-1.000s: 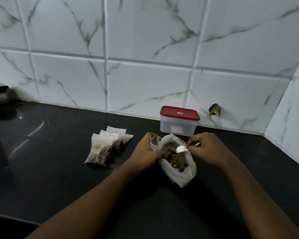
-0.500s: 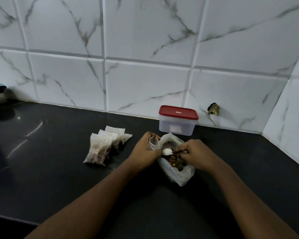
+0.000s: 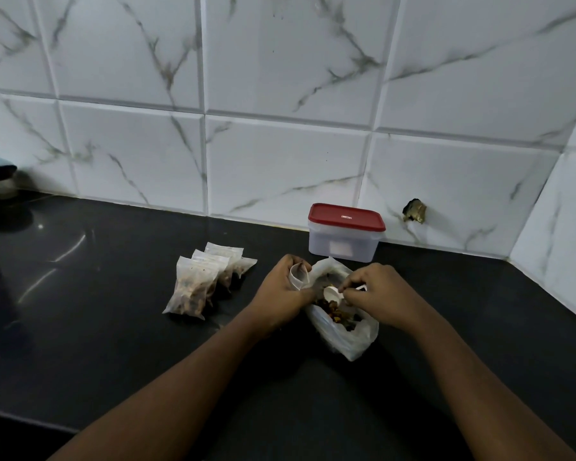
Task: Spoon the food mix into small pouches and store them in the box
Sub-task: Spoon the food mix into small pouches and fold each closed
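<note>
Perhaps four filled pouches [image 3: 193,287], one empty pouch [image 3: 298,277], one bag [image 3: 346,337], one spoon [image 3: 331,292], one box [image 3: 345,234].

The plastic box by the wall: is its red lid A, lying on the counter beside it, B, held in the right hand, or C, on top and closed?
C: the red lid sits flat on the plastic box, covering its whole top.
</note>
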A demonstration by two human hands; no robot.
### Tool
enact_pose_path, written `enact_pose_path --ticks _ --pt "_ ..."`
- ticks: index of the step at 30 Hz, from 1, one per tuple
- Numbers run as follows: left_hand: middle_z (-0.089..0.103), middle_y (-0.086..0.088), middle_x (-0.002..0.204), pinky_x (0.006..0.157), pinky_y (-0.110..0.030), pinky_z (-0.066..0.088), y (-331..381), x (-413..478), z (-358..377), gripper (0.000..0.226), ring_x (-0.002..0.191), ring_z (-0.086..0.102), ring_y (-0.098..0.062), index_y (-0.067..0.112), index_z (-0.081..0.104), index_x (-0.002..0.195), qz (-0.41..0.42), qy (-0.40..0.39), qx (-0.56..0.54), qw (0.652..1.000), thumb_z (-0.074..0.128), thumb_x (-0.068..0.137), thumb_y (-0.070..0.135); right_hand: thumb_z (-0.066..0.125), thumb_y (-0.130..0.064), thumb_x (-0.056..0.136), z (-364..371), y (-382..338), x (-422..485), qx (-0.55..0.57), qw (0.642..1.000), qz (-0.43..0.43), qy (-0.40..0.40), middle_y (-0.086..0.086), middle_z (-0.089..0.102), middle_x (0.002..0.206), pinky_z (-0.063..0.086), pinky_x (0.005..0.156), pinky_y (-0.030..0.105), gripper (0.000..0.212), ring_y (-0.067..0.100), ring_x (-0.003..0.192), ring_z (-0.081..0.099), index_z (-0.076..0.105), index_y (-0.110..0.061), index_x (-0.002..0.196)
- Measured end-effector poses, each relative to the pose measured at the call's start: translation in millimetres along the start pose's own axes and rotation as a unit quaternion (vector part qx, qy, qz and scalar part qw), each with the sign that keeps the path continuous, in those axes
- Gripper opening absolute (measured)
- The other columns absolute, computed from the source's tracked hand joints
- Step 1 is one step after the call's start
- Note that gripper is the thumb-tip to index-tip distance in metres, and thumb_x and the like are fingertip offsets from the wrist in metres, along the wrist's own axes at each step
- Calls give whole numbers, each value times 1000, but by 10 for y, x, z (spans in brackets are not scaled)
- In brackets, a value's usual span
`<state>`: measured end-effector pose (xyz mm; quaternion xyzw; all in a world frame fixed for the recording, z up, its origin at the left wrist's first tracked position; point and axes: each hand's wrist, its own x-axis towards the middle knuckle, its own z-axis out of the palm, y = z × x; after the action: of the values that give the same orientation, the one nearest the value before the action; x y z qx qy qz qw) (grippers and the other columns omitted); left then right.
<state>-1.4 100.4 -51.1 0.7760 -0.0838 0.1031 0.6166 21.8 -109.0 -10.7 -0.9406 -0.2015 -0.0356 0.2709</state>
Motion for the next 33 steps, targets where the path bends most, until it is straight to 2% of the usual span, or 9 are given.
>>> enact_pose_path --ticks 5,8,11,17,22,27,29,31,33 --pt "70 5 102 74 -18 52 -15 -2 7 37 90 67 -6 22 62 110 2 2 2 1000 83 80 13 71 -14 89 27 47 23 88 996 20 -18 -14 78 84 59 80 29 17 3 83 74 84 -25 88" --pt "69 4 105 66 -10 49 -31 9 -5 37 88 67 -3 22 61 112 2 2 19 1000 78 83 7 72 -9 92 55 32 -7 182 982 50 -31 -2 80 83 51 65 23 14 8 66 70 83 -18 92" --pt "69 4 106 70 -15 53 -43 14 -5 38 90 67 -4 23 61 112 0 -1 19 1000 77 83 5 71 -4 91 39 20 -26 263 959 82 -67 11 80 83 38 51 22 12 9 49 50 82 -8 95" --pt "70 0 105 73 -24 58 -48 16 6 37 95 70 -17 22 61 111 -4 4 6 1000 78 82 6 70 -3 90 7 60 3 300 943 110 -98 19 79 89 35 47 19 12 10 48 43 81 -5 95" --pt "71 0 102 75 -25 57 -39 11 11 38 90 70 -12 22 62 110 -9 3 -6 1000 83 81 10 69 -4 92 -22 118 23 351 917 155 -111 23 78 94 29 41 15 14 7 45 41 81 -2 96" --pt "72 -4 102 71 -21 56 -25 -12 5 38 83 67 -5 16 62 111 -2 4 -16 1000 83 81 7 65 -2 92 -38 205 65 425 880 188 -95 22 75 89 21 34 16 20 6 39 37 76 7 106" --pt "72 -5 103 77 -27 59 -30 -12 3 36 90 70 -12 18 62 110 -2 5 -14 1000 81 81 7 65 -1 91 -54 247 87 470 859 191 -74 23 75 91 20 35 16 23 6 38 36 71 9 110" --pt "72 -4 103 83 -37 60 -46 -1 3 36 97 71 -22 21 62 109 0 5 -11 1000 80 80 8 65 0 91 -77 257 99 502 846 170 -52 25 74 94 22 35 16 24 6 41 37 72 9 112" --pt "72 -1 103 82 -32 59 -59 5 1 36 95 71 -16 21 62 110 3 4 -4 1000 79 81 8 65 0 92 -85 212 88 514 848 126 -33 25 73 95 24 37 16 20 7 46 38 77 5 108"
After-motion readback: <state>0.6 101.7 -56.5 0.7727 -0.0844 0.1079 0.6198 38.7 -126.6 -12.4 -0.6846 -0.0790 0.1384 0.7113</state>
